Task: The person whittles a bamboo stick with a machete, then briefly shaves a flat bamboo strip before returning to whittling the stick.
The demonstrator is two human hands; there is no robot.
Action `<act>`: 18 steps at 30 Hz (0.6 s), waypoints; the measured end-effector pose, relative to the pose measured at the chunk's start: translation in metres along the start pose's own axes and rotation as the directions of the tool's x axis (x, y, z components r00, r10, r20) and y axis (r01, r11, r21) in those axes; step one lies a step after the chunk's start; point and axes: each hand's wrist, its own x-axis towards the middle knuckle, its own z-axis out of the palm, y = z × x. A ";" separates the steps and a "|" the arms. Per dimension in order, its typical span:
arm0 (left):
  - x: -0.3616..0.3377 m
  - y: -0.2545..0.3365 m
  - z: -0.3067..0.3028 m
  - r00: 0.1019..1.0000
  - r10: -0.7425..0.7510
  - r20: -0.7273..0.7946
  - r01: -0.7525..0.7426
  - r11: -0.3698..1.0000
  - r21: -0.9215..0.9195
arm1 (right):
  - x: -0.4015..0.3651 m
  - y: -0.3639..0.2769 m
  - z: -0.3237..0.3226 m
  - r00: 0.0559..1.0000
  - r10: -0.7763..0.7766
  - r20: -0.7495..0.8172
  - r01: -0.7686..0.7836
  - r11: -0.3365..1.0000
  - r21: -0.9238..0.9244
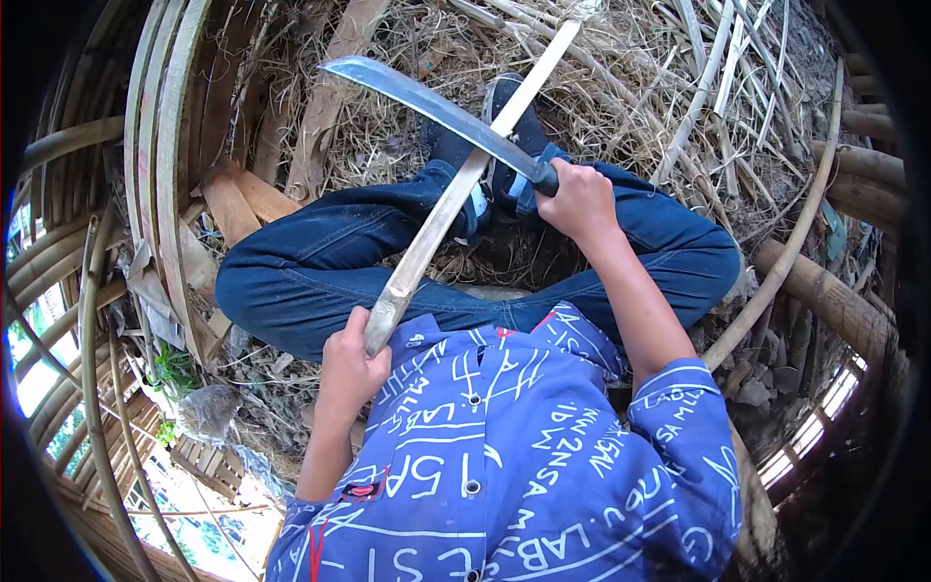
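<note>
Daylight shows through the bamboo wall beside straw-strewn ground.

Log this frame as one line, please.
left hand: grips bamboo strip | right hand: holds machete | machete crosses over strip, contact unclear

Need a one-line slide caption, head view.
Left hand grips a long pale strip; right hand holds a knife, its curved blade crossing the strip.

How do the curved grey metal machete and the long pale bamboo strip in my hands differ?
The curved grey metal machete bends; the long pale bamboo strip runs straight. The strip looks longer than the machete. Your right hand grips the machete, your left hand the strip. Both are narrow.
</note>
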 end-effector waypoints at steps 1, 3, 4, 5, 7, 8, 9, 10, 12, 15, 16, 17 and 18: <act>0.000 0.001 -0.001 1.000 -0.009 0.012 0.009 1.000 -0.007 | -0.002 -0.003 -0.003 0.999 -0.014 0.031 0.014 1.000 0.012; -0.002 0.001 0.000 1.000 0.029 0.004 -0.029 1.000 0.012 | -0.003 0.002 -0.005 0.995 -0.077 0.070 0.079 0.996 -0.032; -0.002 0.001 0.000 0.998 0.068 -0.008 -0.068 0.997 0.025 | 0.001 0.011 -0.004 0.990 -0.119 0.072 0.125 0.989 -0.077; -0.001 0.001 0.001 0.998 0.070 0.000 -0.070 0.997 0.024 | 0.004 0.019 -0.004 0.983 -0.164 0.079 0.172 0.977 -0.123; -0.003 0.000 0.003 0.998 0.057 -0.003 -0.056 0.997 0.054 | 0.018 0.029 -0.006 1.000 0.001 0.017 0.002 0.984 -0.179; -0.004 0.000 0.003 0.999 0.052 -0.008 -0.052 0.997 0.053 | 0.025 0.033 -0.003 0.999 -0.003 -0.042 -0.003 0.988 -0.152; -0.003 0.000 0.003 0.999 0.042 -0.008 -0.042 0.998 0.045 | 0.030 0.036 0.001 0.995 -0.006 -0.104 -0.007 0.992 -0.124; -0.001 0.001 0.003 0.999 0.036 -0.009 -0.036 0.999 0.038 | 0.030 0.036 0.005 0.994 -0.013 -0.110 -0.001 0.993 -0.121; 0.000 -0.003 0.003 0.999 0.044 -0.016 -0.044 0.999 0.027 | 0.024 0.022 0.000 0.998 0.018 -0.064 -0.025 0.993 -0.115; -0.004 -0.003 0.002 0.999 0.047 -0.003 -0.047 0.999 0.028 | 0.012 0.018 -0.003 0.991 -0.134 0.027 0.136 0.984 -0.114; -0.004 -0.003 0.003 0.999 0.044 0.003 -0.044 0.998 0.038 | 0.016 0.026 -0.004 0.989 -0.139 0.059 0.145 0.981 -0.129; -0.006 -0.005 0.004 0.999 0.044 0.011 -0.044 0.998 0.038 | 0.021 0.031 -0.010 0.991 -0.107 0.082 0.120 0.979 -0.163; -0.008 -0.007 0.004 0.999 0.050 -0.007 -0.049 0.998 0.050 | 0.026 0.038 -0.011 0.999 -0.026 0.047 0.035 0.980 -0.194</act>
